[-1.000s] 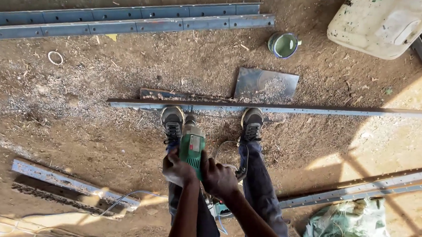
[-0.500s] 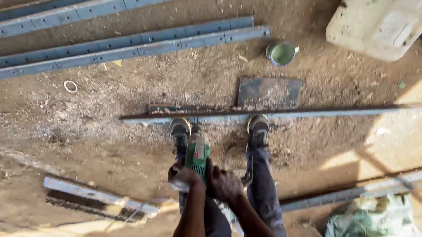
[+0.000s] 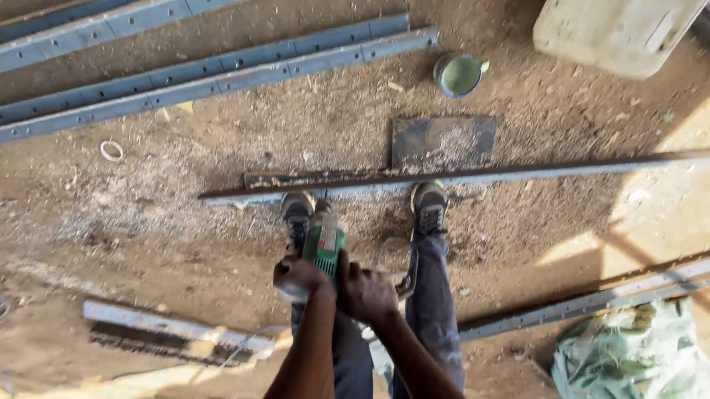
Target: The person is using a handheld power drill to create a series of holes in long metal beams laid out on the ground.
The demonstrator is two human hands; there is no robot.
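Note:
Both my hands grip a green power tool [image 3: 323, 243] that points down at the ground in front of me. My left hand [image 3: 299, 278] holds its rear left side and my right hand [image 3: 366, 292] wraps the right side. Just beyond the tool a long steel angle bar [image 3: 488, 176] lies across the dirt, and my two shoes [image 3: 428, 206] stand against its near edge. A cable loops down by my legs.
Several long blue-grey perforated steel bars [image 3: 190, 83] lie at the upper left. A flat metal plate [image 3: 442, 141], a small green tin [image 3: 459, 74], a white canister [image 3: 616, 26], a green cloth bundle [image 3: 640, 369] and more bars [image 3: 174, 332] lie around.
The view has tilted, so the bars now slant across the frame. My hands and the tool have stayed together over my feet, by the angle bar.

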